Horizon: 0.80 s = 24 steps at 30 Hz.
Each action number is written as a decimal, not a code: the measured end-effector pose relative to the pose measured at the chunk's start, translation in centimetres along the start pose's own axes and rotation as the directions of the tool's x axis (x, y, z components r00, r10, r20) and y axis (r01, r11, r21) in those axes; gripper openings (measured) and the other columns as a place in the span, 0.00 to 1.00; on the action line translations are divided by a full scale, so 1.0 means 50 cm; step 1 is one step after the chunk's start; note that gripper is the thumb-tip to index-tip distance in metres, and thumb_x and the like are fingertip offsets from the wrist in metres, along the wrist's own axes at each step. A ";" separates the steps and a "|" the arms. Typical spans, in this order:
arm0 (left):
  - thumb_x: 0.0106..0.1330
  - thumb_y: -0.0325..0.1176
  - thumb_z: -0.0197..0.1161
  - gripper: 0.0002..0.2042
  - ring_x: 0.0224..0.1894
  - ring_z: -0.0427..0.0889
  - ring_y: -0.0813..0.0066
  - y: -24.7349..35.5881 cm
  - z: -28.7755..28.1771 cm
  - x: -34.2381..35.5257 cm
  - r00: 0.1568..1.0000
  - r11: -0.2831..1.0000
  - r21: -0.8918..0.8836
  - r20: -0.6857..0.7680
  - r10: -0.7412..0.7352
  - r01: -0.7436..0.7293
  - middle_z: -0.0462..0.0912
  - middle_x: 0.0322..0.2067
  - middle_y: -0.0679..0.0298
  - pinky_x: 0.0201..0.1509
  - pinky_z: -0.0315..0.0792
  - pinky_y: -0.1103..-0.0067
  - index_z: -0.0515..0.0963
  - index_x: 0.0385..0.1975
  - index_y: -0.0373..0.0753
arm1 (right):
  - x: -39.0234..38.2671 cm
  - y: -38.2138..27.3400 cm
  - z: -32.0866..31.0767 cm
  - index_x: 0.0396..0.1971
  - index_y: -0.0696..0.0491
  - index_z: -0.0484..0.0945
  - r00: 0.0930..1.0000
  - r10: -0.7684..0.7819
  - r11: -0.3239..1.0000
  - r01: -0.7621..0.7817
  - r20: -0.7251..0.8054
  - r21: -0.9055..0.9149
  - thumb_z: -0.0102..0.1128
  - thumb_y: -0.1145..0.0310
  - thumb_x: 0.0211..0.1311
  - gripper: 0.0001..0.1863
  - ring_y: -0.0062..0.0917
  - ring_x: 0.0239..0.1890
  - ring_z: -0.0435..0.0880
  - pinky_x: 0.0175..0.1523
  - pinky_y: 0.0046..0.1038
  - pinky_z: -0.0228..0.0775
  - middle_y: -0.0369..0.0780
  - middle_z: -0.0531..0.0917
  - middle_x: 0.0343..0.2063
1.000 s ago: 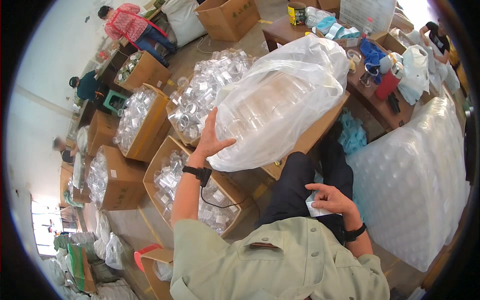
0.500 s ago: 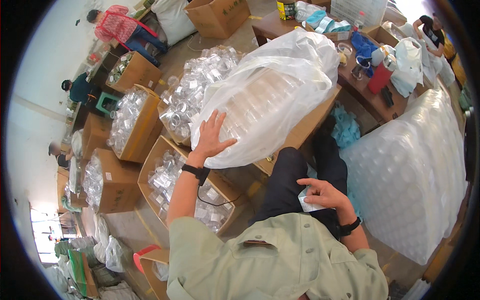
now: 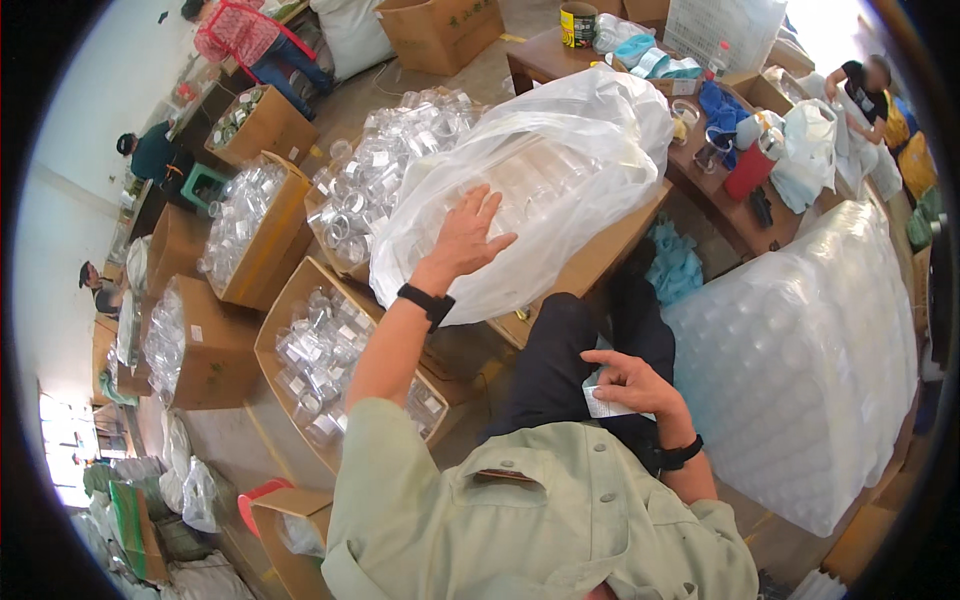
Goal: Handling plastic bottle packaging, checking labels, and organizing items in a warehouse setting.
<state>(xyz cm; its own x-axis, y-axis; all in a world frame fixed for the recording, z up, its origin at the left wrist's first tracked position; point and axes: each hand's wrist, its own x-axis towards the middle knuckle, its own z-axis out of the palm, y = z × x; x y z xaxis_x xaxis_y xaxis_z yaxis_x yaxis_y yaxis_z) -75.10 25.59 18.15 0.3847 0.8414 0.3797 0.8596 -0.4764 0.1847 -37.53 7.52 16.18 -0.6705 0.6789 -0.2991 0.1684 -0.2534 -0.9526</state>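
Note:
A large translucent plastic bag (image 3: 610, 215) of clear plastic jars (image 3: 540, 170) lies in front of me on a cardboard box. My left hand (image 3: 466, 236) is over the near left part of this bag, fingers spread, with nothing gripped; whether it touches the jars I cannot tell. Close to my lap, my right hand (image 3: 634, 384) pinches a small white paper, which looks like a sheet of labels (image 3: 602, 403). Left of the bag, a heap of clear jars with white labels (image 3: 400, 140) fills one carton, and similar jars (image 3: 325, 355) lie in another below my left forearm.
At my right stands a big wrapped pack of jars (image 3: 790, 350). A brown table (image 3: 700, 170) behind it holds a red flask (image 3: 750, 172), cloths and bags. More cartons of jars (image 3: 245, 225) stand at left. Several people work farther off.
My left hand has moved from the bag's near left edge farther up and right over the bag. The right hand keeps its hold on the white paper. The whole view has shifted slightly.

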 end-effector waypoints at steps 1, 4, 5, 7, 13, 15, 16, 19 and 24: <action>0.67 0.45 0.71 0.32 0.71 0.69 0.45 0.018 0.003 0.005 0.999 0.995 0.103 0.042 -0.019 0.015 0.72 0.67 0.47 0.76 0.62 0.59 0.71 0.68 0.36 | -0.002 0.002 -0.005 0.72 0.54 0.70 1.000 0.003 1.000 -0.003 0.005 -0.006 0.69 0.76 0.67 0.34 0.12 0.31 0.79 0.37 0.20 0.71 0.31 0.84 0.29; 0.67 0.40 0.71 0.31 0.67 0.73 0.46 0.118 -0.020 -0.004 0.981 0.988 -0.091 -0.139 -0.138 0.126 0.77 0.62 0.47 0.73 0.66 0.61 0.71 0.68 0.35 | -0.018 0.004 -0.025 0.72 0.54 0.70 0.995 -0.024 0.997 0.032 -0.094 0.077 0.68 0.78 0.66 0.34 0.12 0.31 0.80 0.38 0.20 0.73 0.31 0.84 0.30; 0.70 0.39 0.69 0.29 0.65 0.76 0.51 0.157 -0.007 -0.031 0.968 0.940 -0.312 -0.157 -0.195 0.139 0.80 0.59 0.50 0.71 0.68 0.63 0.71 0.68 0.34 | -0.018 0.001 -0.032 0.72 0.54 0.70 0.993 -0.024 0.997 0.033 -0.111 0.075 0.69 0.77 0.65 0.35 0.12 0.31 0.80 0.38 0.20 0.73 0.31 0.84 0.30; 0.75 0.36 0.64 0.25 0.62 0.79 0.62 0.256 0.026 -0.088 0.948 0.605 -0.747 0.108 -0.300 0.276 0.83 0.56 0.56 0.68 0.71 0.67 0.69 0.69 0.35 | -0.013 -0.010 -0.049 0.72 0.55 0.69 0.991 -0.029 0.998 0.036 -0.131 0.050 0.69 0.77 0.65 0.35 0.13 0.32 0.80 0.39 0.19 0.73 0.32 0.84 0.30; 0.77 0.30 0.63 0.27 0.48 0.80 0.82 0.398 0.149 -0.213 0.882 -0.069 -0.881 0.471 -0.009 0.469 0.84 0.45 0.66 0.54 0.74 0.80 0.65 0.73 0.36 | 0.017 -0.046 -0.085 0.73 0.55 0.69 0.974 -0.153 0.988 0.147 -0.167 -0.048 0.68 0.77 0.63 0.36 0.12 0.30 0.77 0.36 0.20 0.69 0.31 0.81 0.28; 0.72 0.24 0.67 0.27 0.39 0.80 0.87 0.405 0.119 -0.208 0.837 -0.181 -0.823 0.548 -0.005 0.538 0.84 0.37 0.71 0.43 0.74 0.83 0.69 0.71 0.38 | 0.027 -0.033 -0.089 0.73 0.54 0.69 0.973 -0.171 0.984 0.160 -0.155 -0.079 0.68 0.77 0.64 0.36 0.12 0.30 0.76 0.36 0.20 0.68 0.30 0.80 0.27; 0.70 0.22 0.68 0.28 0.38 0.80 0.86 0.391 0.105 -0.206 0.829 -0.148 -0.820 0.560 -0.008 0.553 0.84 0.36 0.70 0.43 0.74 0.83 0.70 0.70 0.38 | 0.032 -0.042 -0.088 0.73 0.54 0.70 0.978 -0.175 0.984 0.168 -0.114 -0.067 0.68 0.77 0.64 0.35 0.11 0.29 0.75 0.35 0.20 0.68 0.29 0.79 0.26; 0.67 0.21 0.69 0.30 0.39 0.82 0.85 0.345 0.081 -0.191 0.854 -0.132 -0.846 0.520 0.008 0.517 0.86 0.37 0.70 0.44 0.75 0.83 0.70 0.70 0.38 | 0.020 -0.052 -0.089 0.73 0.53 0.70 0.981 -0.141 0.990 0.136 -0.134 -0.041 0.68 0.76 0.66 0.35 0.11 0.27 0.73 0.34 0.19 0.65 0.28 0.78 0.24; 0.67 0.22 0.70 0.31 0.40 0.81 0.86 0.302 0.057 -0.152 0.826 -0.024 -0.826 0.562 0.051 0.563 0.86 0.38 0.70 0.44 0.75 0.83 0.70 0.71 0.38 | -0.032 -0.018 -0.113 0.74 0.51 0.69 0.973 -0.093 0.989 0.114 -0.213 0.091 0.68 0.76 0.66 0.36 0.10 0.28 0.74 0.35 0.19 0.65 0.29 0.79 0.25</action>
<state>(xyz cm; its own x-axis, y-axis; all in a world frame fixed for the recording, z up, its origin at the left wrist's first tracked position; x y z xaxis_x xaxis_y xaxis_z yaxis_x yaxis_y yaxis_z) -64.08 12.72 15.46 0.5503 0.8139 -0.1865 -0.0814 0.2745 0.9581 -32.54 10.56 17.18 -0.5140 0.8305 -0.2146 0.0241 -0.2361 -0.9714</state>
